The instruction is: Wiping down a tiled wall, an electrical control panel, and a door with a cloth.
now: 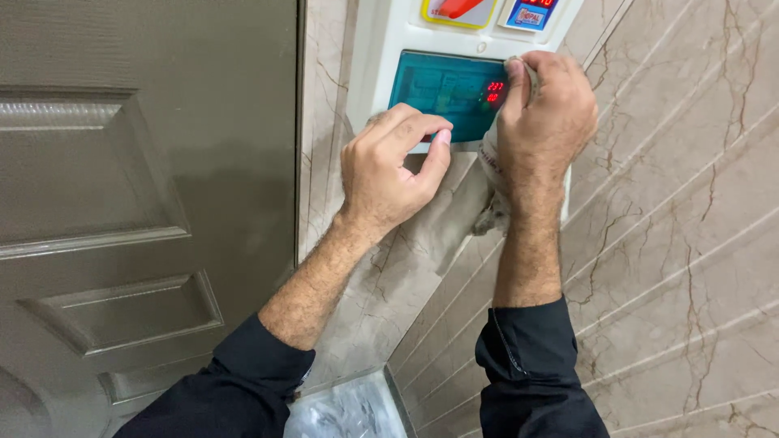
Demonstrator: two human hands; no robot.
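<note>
Both hands up at the wall-mounted white box, one steadying, one wiping with a cloth.

The left hand [389, 174] rests on the lower edge of the white plastic unit [381, 49] fixed to the marble-look wall [673, 243], its fingers curled with thumb and forefinger pinched together at the bottom of the teal display window [442, 89] (red digits glow at its right end). The right hand [545, 109] is closed tight round a bunched grey cloth [492, 182], pressing it to the window's right edge; the loose tail hangs below the wrist. The cloth looks soft, light and limp, best held wadded in the fist as here. The casing seems rigid, the window probably scratchable, so light pressure suits. A brown panelled door [146, 203] stands left.
</note>
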